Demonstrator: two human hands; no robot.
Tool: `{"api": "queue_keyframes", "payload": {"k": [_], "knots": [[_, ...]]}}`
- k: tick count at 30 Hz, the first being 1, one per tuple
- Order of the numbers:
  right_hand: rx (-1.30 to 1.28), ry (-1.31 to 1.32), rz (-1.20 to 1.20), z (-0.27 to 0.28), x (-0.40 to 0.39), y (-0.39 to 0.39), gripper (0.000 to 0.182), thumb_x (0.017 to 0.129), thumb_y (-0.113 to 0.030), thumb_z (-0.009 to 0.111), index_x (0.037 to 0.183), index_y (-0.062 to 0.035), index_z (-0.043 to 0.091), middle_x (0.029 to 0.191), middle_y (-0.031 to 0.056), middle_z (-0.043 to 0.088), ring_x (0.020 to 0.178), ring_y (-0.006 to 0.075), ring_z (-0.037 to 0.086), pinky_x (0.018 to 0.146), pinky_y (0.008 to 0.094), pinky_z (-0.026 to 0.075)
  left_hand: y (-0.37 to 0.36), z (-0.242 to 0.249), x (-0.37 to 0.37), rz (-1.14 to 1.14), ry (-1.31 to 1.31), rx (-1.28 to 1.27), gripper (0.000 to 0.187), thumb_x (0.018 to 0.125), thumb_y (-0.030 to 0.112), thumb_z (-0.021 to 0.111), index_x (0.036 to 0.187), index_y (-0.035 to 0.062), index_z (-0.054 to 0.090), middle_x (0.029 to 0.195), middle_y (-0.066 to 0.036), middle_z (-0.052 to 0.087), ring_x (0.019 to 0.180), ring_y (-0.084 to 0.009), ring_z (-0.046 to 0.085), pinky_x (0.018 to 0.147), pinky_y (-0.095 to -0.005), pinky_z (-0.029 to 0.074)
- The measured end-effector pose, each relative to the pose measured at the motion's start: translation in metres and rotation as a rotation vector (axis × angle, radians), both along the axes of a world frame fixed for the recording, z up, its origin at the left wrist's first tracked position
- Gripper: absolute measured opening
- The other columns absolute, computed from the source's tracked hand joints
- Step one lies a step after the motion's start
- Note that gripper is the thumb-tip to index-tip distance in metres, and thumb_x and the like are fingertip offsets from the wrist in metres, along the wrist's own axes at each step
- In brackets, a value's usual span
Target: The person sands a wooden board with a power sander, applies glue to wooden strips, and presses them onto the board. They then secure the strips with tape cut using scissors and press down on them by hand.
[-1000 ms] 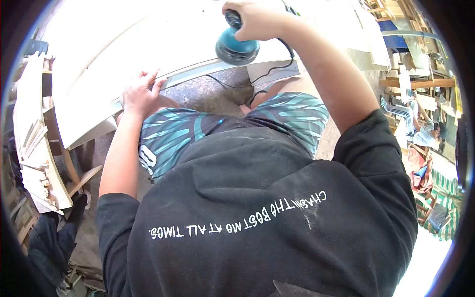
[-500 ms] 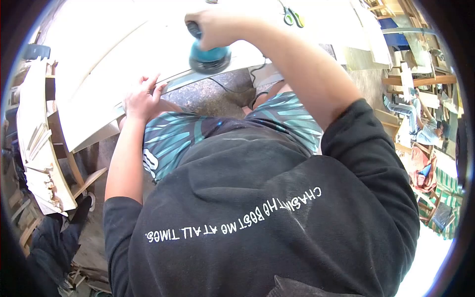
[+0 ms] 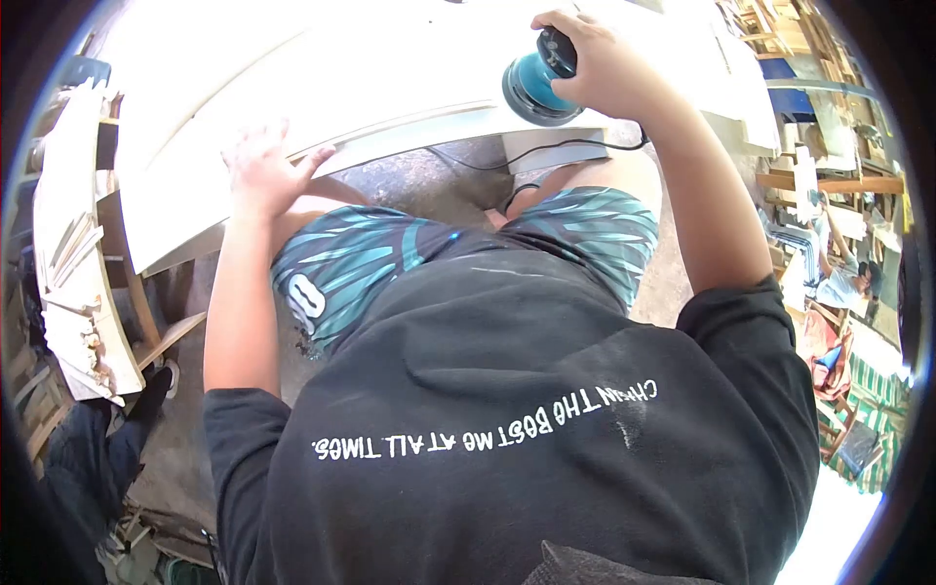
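Note:
My right hand [image 3: 616, 66] grips a teal and black electric sander [image 3: 531, 88] by its black top. The sander is tilted, with its round pad toward the lower left, at the near edge of a bright white work surface [image 3: 185, 190]. Glare hides whether the pad touches anything. My left hand [image 3: 263, 174] has its fingers spread over the surface near a long pale strip [image 3: 414, 129]; the bright light washes out its fingertips. A black cord [image 3: 561, 146] hangs below the sander, over my lap.
Cut wood pieces [image 3: 83, 292] lie on a bench at the left. Below them, a person's dark-clothed leg [image 3: 102, 434] shows. Another person [image 3: 840, 283] is at the far right, among stacked timber [image 3: 829, 183] and a green striped cloth [image 3: 877, 380].
My right hand has carried the sander to the right, and the sander now leans more. My left hand has shifted slightly left, its fingers more spread. The view has shifted a little.

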State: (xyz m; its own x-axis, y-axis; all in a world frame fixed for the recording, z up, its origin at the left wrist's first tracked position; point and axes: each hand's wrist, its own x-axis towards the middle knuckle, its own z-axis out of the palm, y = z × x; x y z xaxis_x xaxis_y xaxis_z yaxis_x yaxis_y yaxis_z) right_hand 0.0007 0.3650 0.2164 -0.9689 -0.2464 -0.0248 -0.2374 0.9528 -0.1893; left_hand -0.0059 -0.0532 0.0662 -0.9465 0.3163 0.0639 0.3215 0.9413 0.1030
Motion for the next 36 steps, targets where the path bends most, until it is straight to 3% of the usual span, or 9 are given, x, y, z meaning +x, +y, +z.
{"api": "queue_keyframes", "payload": {"k": [3, 10, 13, 16, 19, 23, 26, 32, 36], "knots": [[-0.034, -0.001, 0.028, -0.008, 0.005, -0.015, 0.066, 0.075, -0.012, 0.071, 0.140, -0.0172, 0.058, 0.122, 0.0208, 0.066, 0.113, 0.0398, 0.067, 0.102, 0.0457, 0.054, -0.060, -0.028, -0.006, 0.075, -0.044, -0.016, 0.108, 0.073, 0.076, 0.078, 0.148, 0.0014, 0.055, 0.152, -0.024, 0.054, 0.145, -0.0419, 0.045, 0.120, -0.0570, 0.032], [-0.197, -0.142, 0.069, -0.026, -0.002, -0.078, 0.066, 0.076, -0.013, 0.073, 0.140, -0.0157, 0.057, 0.127, 0.0212, 0.062, 0.116, 0.0424, 0.064, 0.101, 0.0474, 0.053, -0.055, -0.028, 0.009, 0.085, -0.189, 0.125, 0.132, 0.065, 0.076, 0.084, 0.154, -0.0102, 0.039, 0.148, -0.032, 0.054, 0.134, -0.0468, 0.055, 0.113, -0.0490, 0.047], [-0.229, -0.156, 0.115, -0.031, -0.006, -0.127, 0.065, 0.077, -0.012, 0.071, 0.140, -0.0136, 0.057, 0.125, 0.0234, 0.063, 0.116, 0.0433, 0.064, 0.099, 0.0485, 0.054, -0.059, -0.035, 0.006, 0.046, -0.143, 0.113, 0.136, 0.064, 0.077, 0.084, 0.153, -0.0139, 0.036, 0.146, -0.032, 0.056, 0.132, -0.0474, 0.057, 0.111, -0.0494, 0.048], [-0.323, -0.195, 0.213, -0.054, -0.016, -0.185, 0.062, 0.076, -0.010, 0.072, 0.137, -0.0076, 0.059, 0.119, 0.0257, 0.067, 0.117, 0.0435, 0.063, 0.097, 0.0494, 0.054, -0.056, -0.029, 0.003, 0.088, -0.283, 0.181, 0.129, 0.068, 0.068, 0.087, 0.159, -0.0057, 0.034, 0.160, -0.031, 0.041, 0.145, -0.0446, 0.046, 0.119, -0.0479, 0.041], [-0.333, -0.247, 0.354, -0.055, -0.029, -0.238, 0.058, 0.075, -0.007, 0.072, 0.131, -0.0022, 0.060, 0.116, 0.0272, 0.069, 0.118, 0.0445, 0.062, 0.098, 0.0499, 0.053, -0.062, -0.048, 0.003, 0.006, -0.088, 0.073, 0.130, 0.064, 0.076, 0.084, 0.154, -0.0071, 0.041, 0.153, -0.031, 0.049, 0.139, -0.0462, 0.051, 0.115, -0.0493, 0.044], [-0.419, -0.202, 0.414, -0.059, -0.029, -0.256, 0.060, 0.075, -0.004, 0.071, 0.134, -0.0029, 0.060, 0.115, 0.0273, 0.070, 0.113, 0.0458, 0.065, 0.095, 0.0502, 0.054, -0.062, -0.050, 0.001, 0.064, -0.241, 0.170, 0.120, 0.067, 0.067, 0.087, 0.156, -0.0007, 0.044, 0.158, -0.028, 0.045, 0.143, -0.0440, 0.047, 0.118, -0.0490, 0.042], [-0.499, -0.272, 0.356, -0.094, -0.029, -0.227, 0.066, 0.076, -0.004, 0.071, 0.140, -0.0059, 0.057, 0.118, 0.0269, 0.068, 0.113, 0.0451, 0.065, 0.094, 0.0494, 0.055, -0.052, -0.025, 0.004, 0.094, -0.258, 0.197, 0.116, 0.069, 0.057, 0.090, 0.156, -0.0013, 0.042, 0.158, -0.028, 0.045, 0.145, -0.0416, 0.047, 0.119, -0.0479, 0.042], [-0.310, -0.255, 0.040, -0.033, 0.023, -0.110, 0.068, 0.080, -0.007, 0.070, 0.145, -0.0149, 0.053, 0.124, 0.0224, 0.058, 0.114, 0.0425, 0.065, 0.099, 0.0484, 0.054, -0.051, -0.022, 0.000, 0.234, -0.507, 0.336, 0.102, 0.062, 0.057, 0.095, 0.139, -0.0016, 0.062, 0.134, -0.026, 0.066, 0.124, -0.0412, 0.064, 0.106, -0.0474, 0.053], [-0.232, -0.238, -0.160, -0.022, 0.039, -0.039, 0.067, 0.078, -0.012, 0.075, 0.142, -0.0168, 0.055, 0.121, 0.0207, 0.060, 0.117, 0.0395, 0.062, 0.102, 0.0445, 0.052, -0.045, -0.018, 0.010, 0.213, -0.369, 0.389, 0.089, 0.063, 0.057, 0.094, 0.130, 0.0029, 0.070, 0.127, -0.024, 0.070, 0.119, -0.0396, 0.067, 0.102, -0.0465, 0.056]]}}
